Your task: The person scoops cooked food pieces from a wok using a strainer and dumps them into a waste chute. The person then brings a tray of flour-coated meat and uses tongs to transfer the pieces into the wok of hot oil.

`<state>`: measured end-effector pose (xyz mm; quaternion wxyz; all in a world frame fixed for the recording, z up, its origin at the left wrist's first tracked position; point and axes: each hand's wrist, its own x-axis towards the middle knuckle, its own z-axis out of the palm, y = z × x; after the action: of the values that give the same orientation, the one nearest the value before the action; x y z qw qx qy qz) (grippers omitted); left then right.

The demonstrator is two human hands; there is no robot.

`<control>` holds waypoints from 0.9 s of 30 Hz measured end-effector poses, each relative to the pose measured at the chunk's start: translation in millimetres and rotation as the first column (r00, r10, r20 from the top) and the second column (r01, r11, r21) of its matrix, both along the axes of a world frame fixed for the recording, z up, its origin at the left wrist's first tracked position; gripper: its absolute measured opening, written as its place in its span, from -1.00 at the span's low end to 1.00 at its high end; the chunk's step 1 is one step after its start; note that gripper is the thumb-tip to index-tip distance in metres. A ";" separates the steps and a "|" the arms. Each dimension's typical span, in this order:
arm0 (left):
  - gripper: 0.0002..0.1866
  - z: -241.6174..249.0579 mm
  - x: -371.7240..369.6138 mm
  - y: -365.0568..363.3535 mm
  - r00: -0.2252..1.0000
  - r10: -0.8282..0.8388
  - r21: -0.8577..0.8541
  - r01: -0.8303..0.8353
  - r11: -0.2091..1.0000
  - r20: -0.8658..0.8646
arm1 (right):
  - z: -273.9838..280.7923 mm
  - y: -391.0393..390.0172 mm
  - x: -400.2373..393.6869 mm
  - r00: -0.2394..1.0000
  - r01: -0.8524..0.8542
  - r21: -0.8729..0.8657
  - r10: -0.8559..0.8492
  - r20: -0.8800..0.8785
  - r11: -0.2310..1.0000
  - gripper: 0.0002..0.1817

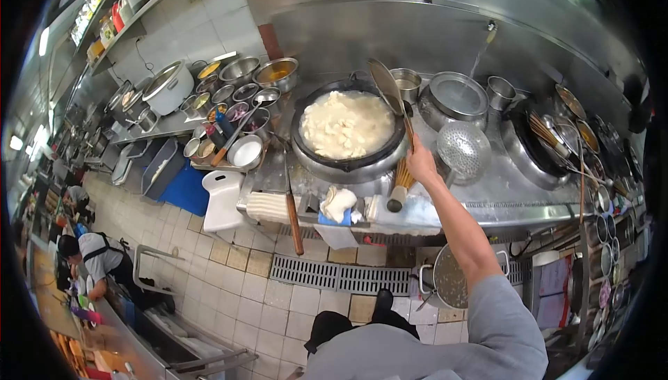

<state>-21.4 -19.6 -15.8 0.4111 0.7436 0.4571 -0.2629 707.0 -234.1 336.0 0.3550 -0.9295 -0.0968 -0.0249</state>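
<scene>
My right hand [421, 164] is closed around the wooden handle of a tool with a wide, round metal head [386, 85]. That head is tilted up over the right rim of a large wok [300, 145]; whether it is perforated cannot be made out. Pale, lumpy pieces [346, 124] in whitish liquid fill the wok. Just below my right hand lies a bamboo brush [401, 186], and to its right rests a perforated metal strainer [464, 150]. My left hand does not show.
Seasoning bowls [277, 72] crowd the left counter. A wooden-handled tool [293, 220] juts past the stove's front edge. A white stool [221, 199] stands left; a large pot [451, 275] sits on the floor at right. Water runs from a tap [491, 30]. A co-worker [97, 262] bends at the far left.
</scene>
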 end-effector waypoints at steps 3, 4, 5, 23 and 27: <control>-0.57 -10.6 30.9 -3.2 0.996 0.038 -0.021 -0.036 0.999 0.084 | -60.3 8.3 14.4 0.994 -0.105 0.238 0.093 0.061 0.965 -0.57; -0.57 -19.9 39.0 0.1 0.992 0.047 -0.028 -0.044 0.999 0.120 | -67.6 8.8 10.6 0.988 -0.101 0.366 0.137 -0.075 0.925 -0.58; -0.57 -32.4 43.9 6.0 0.987 0.050 -0.036 -0.045 0.998 0.155 | -65.6 11.0 2.3 0.962 -0.060 0.479 0.178 -0.206 0.876 -0.59; -0.59 -25.5 215.3 197.8 0.969 -0.122 0.068 0.110 0.992 0.214 | -11.8 122.5 -58.0 0.579 0.615 0.731 0.461 -0.672 0.294 -0.85; -0.58 -15.7 214.9 197.2 0.853 -0.328 0.115 0.308 0.944 0.406 | -26.0 131.1 -46.2 0.550 0.655 0.712 0.487 -0.678 0.253 -0.88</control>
<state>193.5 177.7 -31.5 0.4334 0.8570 0.2347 -0.1506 660.8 -103.0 310.0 0.8348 -0.3946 0.1814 0.3384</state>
